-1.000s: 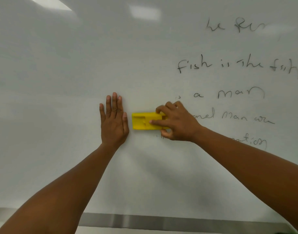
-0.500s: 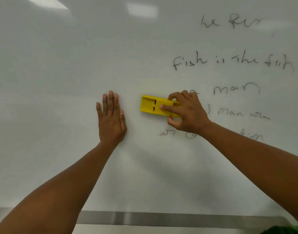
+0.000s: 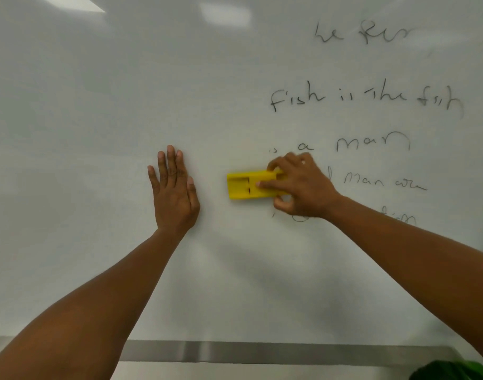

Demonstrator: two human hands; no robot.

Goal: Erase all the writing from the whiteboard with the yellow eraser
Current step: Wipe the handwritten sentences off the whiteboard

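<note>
The whiteboard (image 3: 98,105) fills the view. Black handwriting (image 3: 366,97) runs in several lines down its right part, some of it faint or half wiped. My right hand (image 3: 303,187) presses the yellow eraser (image 3: 243,186) flat against the board, at the left end of the lower lines. It covers the eraser's right end. My left hand (image 3: 174,193) lies flat on the board with fingers up, a hand's width left of the eraser and not touching it.
A metal tray rail (image 3: 262,352) runs along the board's bottom edge. A bit of green cloth (image 3: 454,371) shows at the lower right corner. The left half of the board carries no writing.
My right hand slid the eraser up and right, then back down and left. Marks under the lowest line near the hand are fewer now. The left hand stayed in place.
</note>
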